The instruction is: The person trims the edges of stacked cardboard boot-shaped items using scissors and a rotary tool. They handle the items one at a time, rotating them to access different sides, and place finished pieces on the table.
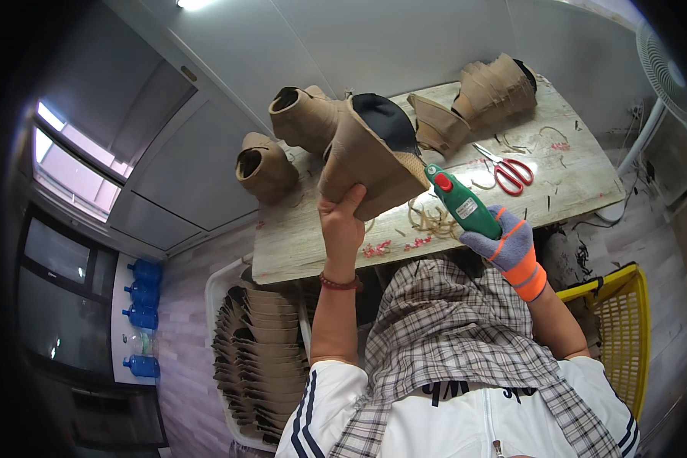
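Note:
My bare left hand point(342, 221), a red bead bracelet at the wrist, grips a tan shoe upper point(370, 168) with black lining and lifts it over the worktable. On my right hand point(504, 244) is a grey and orange glove. Its fingers wrap around a green handheld electric tool point(469, 210) with a red button. The tool's front end points at the upper's right edge, close to it; whether they touch I cannot tell. Red-handled scissors point(509, 169) lie partly open on the table, right of the tool. Thin tan trimmings point(427, 221) are scattered beneath the upper.
More tan uppers stand on the pale wooden table point(580, 164): a nested stack point(496, 91) at the back and others point(266, 168) at left. Below, a white crate point(214, 305) holds stacked uppers; a yellow basket point(637, 328) stands right. A white fan point(668, 72) is far right.

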Action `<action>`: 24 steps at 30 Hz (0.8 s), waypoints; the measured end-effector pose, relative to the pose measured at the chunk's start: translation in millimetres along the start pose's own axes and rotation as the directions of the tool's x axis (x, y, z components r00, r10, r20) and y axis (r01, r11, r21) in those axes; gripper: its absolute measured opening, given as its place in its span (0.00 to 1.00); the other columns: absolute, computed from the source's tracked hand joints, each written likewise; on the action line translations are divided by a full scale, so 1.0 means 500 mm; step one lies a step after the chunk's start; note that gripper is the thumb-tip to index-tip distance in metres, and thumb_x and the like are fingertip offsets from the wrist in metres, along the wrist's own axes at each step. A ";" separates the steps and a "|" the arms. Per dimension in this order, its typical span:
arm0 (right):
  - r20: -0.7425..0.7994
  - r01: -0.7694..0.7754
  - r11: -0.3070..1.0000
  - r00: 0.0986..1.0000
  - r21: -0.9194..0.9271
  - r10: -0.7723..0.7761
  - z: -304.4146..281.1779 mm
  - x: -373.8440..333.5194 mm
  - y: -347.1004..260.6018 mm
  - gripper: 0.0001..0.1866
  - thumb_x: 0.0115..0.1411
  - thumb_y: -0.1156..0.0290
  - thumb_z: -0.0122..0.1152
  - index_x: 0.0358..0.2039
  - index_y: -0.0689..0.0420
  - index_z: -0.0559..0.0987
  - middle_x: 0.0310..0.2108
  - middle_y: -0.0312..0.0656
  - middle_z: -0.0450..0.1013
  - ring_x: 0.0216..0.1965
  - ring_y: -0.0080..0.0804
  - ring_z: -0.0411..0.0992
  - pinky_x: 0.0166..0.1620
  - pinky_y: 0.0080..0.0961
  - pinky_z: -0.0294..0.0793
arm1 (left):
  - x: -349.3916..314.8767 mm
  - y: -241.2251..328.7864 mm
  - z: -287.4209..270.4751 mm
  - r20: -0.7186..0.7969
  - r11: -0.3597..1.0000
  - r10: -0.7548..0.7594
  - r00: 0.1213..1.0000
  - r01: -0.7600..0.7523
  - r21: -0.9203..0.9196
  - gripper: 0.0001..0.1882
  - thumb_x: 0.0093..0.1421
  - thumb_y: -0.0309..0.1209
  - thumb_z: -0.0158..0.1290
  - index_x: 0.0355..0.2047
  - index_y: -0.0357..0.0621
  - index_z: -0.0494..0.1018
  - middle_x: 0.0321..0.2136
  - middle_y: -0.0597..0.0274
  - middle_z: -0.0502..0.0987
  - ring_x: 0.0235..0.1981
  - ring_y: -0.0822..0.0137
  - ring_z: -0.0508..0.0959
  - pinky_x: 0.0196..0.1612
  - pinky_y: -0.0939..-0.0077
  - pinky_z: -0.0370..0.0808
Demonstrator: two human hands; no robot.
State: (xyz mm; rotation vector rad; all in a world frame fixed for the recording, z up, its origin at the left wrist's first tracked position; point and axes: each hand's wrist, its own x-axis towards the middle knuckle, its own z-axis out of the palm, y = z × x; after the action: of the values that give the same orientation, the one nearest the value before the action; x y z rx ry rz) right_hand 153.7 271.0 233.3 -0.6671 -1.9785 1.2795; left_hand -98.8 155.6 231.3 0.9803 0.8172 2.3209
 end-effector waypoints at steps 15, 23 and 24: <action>-0.006 -0.082 0.996 0.997 0.041 0.082 -0.019 -0.010 -0.026 0.21 0.51 0.60 0.73 0.36 0.62 0.77 0.22 0.32 0.73 0.24 0.14 0.67 0.28 0.16 0.69 | -0.067 -0.044 0.032 0.212 0.526 0.053 0.976 -0.208 0.825 0.05 0.57 0.24 0.60 0.31 0.33 0.78 0.24 0.57 0.79 0.24 0.69 0.77 0.30 0.77 0.71; 0.003 -0.088 0.982 0.996 0.168 0.089 -0.027 0.006 -0.010 0.20 0.52 0.59 0.71 0.35 0.62 0.78 0.22 0.33 0.74 0.23 0.15 0.68 0.28 0.16 0.68 | -0.074 -0.057 0.002 0.626 0.119 0.088 0.775 -0.632 0.766 0.07 0.54 0.19 0.57 0.34 0.31 0.76 0.32 0.48 0.78 0.33 0.46 0.77 0.32 0.63 0.73; 0.000 -0.083 0.986 0.996 0.147 0.084 -0.031 0.008 -0.011 0.20 0.51 0.57 0.72 0.34 0.61 0.79 0.21 0.34 0.74 0.23 0.15 0.68 0.29 0.17 0.68 | -0.079 -0.051 0.007 0.631 0.100 0.067 0.773 -0.634 0.766 0.07 0.53 0.19 0.57 0.34 0.31 0.75 0.32 0.48 0.78 0.33 0.45 0.77 0.33 0.61 0.73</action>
State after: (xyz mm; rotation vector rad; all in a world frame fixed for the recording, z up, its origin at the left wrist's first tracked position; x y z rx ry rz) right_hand 162.7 280.8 243.8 -0.6865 -1.8468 1.4562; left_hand -66.6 149.6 197.5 2.4246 2.1466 1.4124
